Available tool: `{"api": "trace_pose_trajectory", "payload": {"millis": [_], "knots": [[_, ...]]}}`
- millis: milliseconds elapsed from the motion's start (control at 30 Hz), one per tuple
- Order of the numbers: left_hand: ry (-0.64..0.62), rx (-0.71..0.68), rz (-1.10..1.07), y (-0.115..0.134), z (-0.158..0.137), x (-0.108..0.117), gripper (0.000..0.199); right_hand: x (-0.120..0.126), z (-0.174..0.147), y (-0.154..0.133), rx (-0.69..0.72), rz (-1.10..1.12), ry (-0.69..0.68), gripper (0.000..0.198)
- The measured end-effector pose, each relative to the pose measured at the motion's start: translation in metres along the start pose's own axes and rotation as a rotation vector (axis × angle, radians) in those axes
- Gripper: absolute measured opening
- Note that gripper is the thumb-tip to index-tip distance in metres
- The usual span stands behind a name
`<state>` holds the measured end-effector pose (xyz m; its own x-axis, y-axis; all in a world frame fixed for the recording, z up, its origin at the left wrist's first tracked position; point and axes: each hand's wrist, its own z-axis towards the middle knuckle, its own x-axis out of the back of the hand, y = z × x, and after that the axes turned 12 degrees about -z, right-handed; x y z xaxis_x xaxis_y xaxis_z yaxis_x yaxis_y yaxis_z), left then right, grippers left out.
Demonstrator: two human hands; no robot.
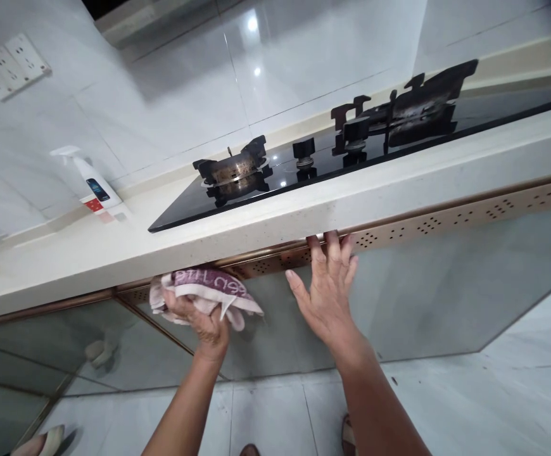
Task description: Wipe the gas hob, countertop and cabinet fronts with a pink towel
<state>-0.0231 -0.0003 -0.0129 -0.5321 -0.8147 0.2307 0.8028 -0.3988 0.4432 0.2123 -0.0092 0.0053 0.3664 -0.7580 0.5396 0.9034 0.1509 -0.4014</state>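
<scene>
My left hand (199, 324) grips a bunched pink-and-white towel (209, 284) with a purple, lettered band. The towel lies against the cabinet front just under the counter edge, and it hides most of my fingertips. To the right, my right hand (327, 288) has its fingers spread, and nothing is in it. Its fingertips reach the bronze rail (375, 221) along the top of the drawer front. Below that rail runs a strip with small holes (427, 226), set above the grey glass panel (422, 278).
A black gas hob (285, 174) with burners and knobs sits on the white counter (61, 250). A white spray bottle (95, 185) stands left of it by the tiled wall. Wall sockets (12, 66) are at upper left. A foot (42, 443) shows at lower left on the tiled floor (275, 411).
</scene>
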Motion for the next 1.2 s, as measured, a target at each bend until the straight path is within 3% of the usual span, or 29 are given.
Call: {"api": "trace_pose_trajectory", "payload": {"millis": [100,233,400,500,600,867,967,1100,1200], "knots": [[0.064,-0.121,0.005,0.027,-0.004,-0.018,0.068,0.0,0.0,0.0,-0.001,0.024,-0.011,0.077],[-0.03,-0.259,0.048,0.055,-0.018,-0.038,0.068,0.001,0.001,0.002,0.0,0.047,-0.027,0.075],[-0.125,-0.485,0.066,0.091,-0.031,-0.066,0.052,0.003,0.001,0.005,0.011,0.092,-0.043,0.068],[-0.106,-0.52,0.068,0.099,-0.032,-0.072,0.05,0.004,0.001,0.007,0.015,0.107,-0.049,0.064],[-0.134,-0.531,0.085,0.087,-0.032,-0.063,0.047,0.004,0.001,0.008,0.019,0.088,-0.052,0.068],[-0.224,-0.281,0.11,0.022,-0.05,-0.025,0.056,0.003,0.001,0.008,0.018,0.046,-0.058,0.073],[-0.187,-0.167,0.096,0.004,-0.051,-0.017,0.062,0.003,0.0,0.008,0.012,0.056,-0.055,0.072],[-0.073,0.121,0.052,-0.021,-0.054,-0.007,0.076,0.002,0.001,0.008,0.013,0.055,-0.048,0.072],[-0.038,0.379,-0.004,-0.034,-0.059,-0.002,0.067,0.002,0.001,0.007,0.01,0.059,-0.047,0.071]]}}
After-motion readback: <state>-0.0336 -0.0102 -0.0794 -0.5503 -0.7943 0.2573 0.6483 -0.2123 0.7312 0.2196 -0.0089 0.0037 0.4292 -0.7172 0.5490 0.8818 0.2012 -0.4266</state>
